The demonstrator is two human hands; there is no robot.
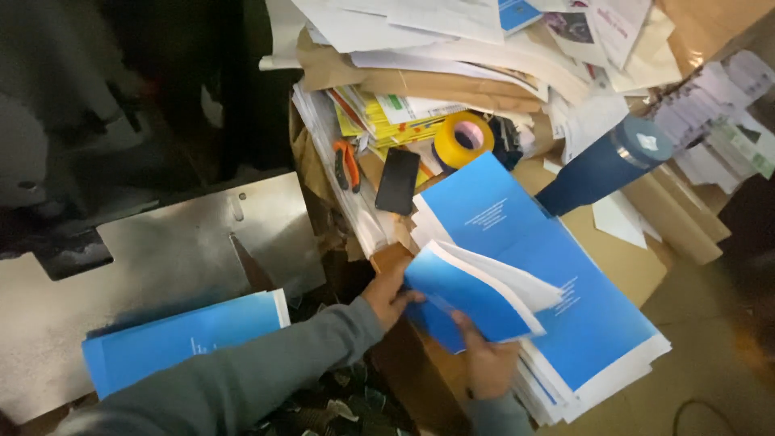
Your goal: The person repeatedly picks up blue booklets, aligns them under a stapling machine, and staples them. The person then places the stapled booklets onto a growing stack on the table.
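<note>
Near the lower middle of the view, a thin blue-covered booklet is being held up by both hands above a tall stack of blue-covered sheets. The booklet is being gripped at its left edge by the left hand, with the thumb lying on the cover and the fingers tucked behind — a clenched grip on the paper. The underside of the booklet is being supported by the right hand, with its thumb pressed against the blue cover; that grip is also closed on the booklet. The booklet's white inner pages are being fanned slightly open on its right side.

The stack is lying tilted across a brown cardboard surface, its white edges showing at the lower right. A second, smaller pile of blue covers is resting on a grey metal plate to the left, well apart from the hands. Behind the stack, a black phone, orange-handled pliers, a yellow roll of tape and a dark blue tube are lying among heaped papers — the desk beneath them is being hidden almost entirely.
</note>
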